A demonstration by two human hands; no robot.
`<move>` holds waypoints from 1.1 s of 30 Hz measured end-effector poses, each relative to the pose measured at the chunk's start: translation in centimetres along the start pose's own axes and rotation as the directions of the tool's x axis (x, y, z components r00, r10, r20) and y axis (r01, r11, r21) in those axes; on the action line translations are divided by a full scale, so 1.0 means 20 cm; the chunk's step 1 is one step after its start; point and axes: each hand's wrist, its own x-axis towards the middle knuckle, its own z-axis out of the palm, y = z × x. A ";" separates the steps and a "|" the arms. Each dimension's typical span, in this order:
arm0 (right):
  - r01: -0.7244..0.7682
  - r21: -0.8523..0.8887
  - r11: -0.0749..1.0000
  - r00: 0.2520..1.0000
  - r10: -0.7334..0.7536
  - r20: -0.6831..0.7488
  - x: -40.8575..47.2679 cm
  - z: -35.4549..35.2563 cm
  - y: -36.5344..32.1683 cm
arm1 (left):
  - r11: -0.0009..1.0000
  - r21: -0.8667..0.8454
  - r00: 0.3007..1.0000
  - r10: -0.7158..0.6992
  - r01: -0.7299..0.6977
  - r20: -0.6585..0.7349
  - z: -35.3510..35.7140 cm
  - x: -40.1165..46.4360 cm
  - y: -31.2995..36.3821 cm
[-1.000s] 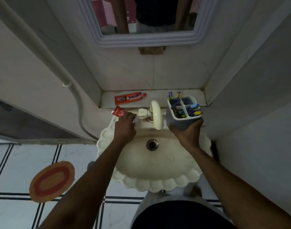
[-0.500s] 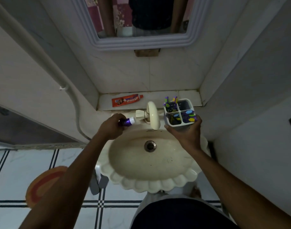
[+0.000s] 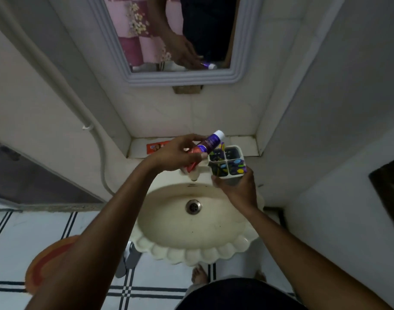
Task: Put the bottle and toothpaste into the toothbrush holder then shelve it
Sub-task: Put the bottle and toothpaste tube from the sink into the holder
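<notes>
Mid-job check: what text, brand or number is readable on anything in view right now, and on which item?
None is legible.
Purple bottle in the left hand: label print blurred.
Red tube in the same hand: no readable print.
Red toothpaste on the ledge: markings too small and part hidden.
Toothbrush holder in the right hand: patterns only.

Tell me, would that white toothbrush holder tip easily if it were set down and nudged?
Possibly. The toothbrush holder looks taller than wide, and brushes stick out above its rim, so it may be a bit top-heavy. Its squarish shape should keep it from rolling. It seems light and rigid: the right hand carries it alone from below.
</notes>
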 end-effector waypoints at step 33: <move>-0.066 -0.039 0.997 0.998 0.066 -0.019 0.04 0.10 0.04 | 0.970 0.142 0.844 -0.095 0.197 -0.528 -0.02 0.31 -0.91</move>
